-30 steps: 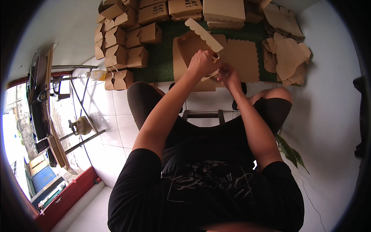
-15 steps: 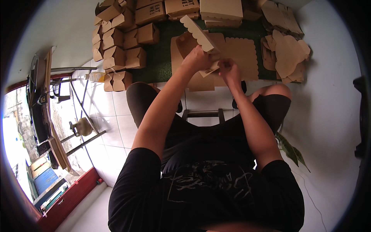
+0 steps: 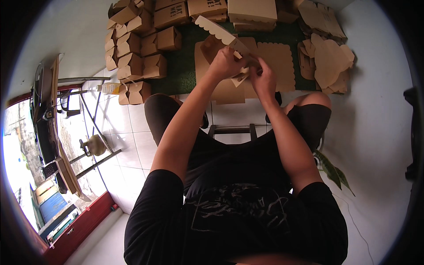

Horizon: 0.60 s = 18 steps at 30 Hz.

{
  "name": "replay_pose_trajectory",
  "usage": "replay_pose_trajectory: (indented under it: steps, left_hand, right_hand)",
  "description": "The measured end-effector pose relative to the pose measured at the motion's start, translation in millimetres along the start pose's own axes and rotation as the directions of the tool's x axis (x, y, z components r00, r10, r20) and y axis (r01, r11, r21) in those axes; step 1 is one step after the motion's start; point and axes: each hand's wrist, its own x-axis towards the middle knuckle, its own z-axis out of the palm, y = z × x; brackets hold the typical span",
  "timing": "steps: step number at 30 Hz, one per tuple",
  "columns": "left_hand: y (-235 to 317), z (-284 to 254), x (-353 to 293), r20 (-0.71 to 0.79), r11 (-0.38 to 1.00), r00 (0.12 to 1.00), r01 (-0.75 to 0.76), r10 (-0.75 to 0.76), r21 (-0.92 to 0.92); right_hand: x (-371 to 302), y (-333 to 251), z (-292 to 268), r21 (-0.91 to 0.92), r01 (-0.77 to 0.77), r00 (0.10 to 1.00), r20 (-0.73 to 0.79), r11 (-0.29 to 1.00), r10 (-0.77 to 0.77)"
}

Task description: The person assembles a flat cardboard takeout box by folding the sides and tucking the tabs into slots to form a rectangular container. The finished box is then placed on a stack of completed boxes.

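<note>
A partly folded brown cardboard box is held tilted above the green tabletop, its scalloped flap standing up toward the far left. My left hand is closed on the near side of this box, thumb and fingers gripping its wall. At the box's near right corner, my right hand pinches the cardboard, with the fingertips partly hidden behind the panel. Beneath both hands lie flat, unfolded cardboard blanks with scalloped edges.
Several folded small boxes stand in rows on the left. More boxes and a larger pale box line the far edge. Stacked flat blanks lie at the right. A bottle with yellow contents is at the left.
The box has swung a little to the left, its scalloped flap lower and more slanted. My right hand has closed in on the box's corner. My left hand keeps its hold.
</note>
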Motion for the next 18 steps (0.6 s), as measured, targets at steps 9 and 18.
replay_pose_trajectory:
  steps: [9,18]
  left_hand:
    - [-4,0,4,-0.143,0.999,0.99,-0.025,0.02,-0.029]
    - [11,-1,5,-0.095,0.997,0.995,0.049,-0.043,0.062]
  right_hand:
    - [-2,-6,-1,-0.082,0.033,0.999,0.009,0.996,-0.032]
    - [-1,-2,3,-0.098,0.04,0.999,0.01,0.994,-0.039]
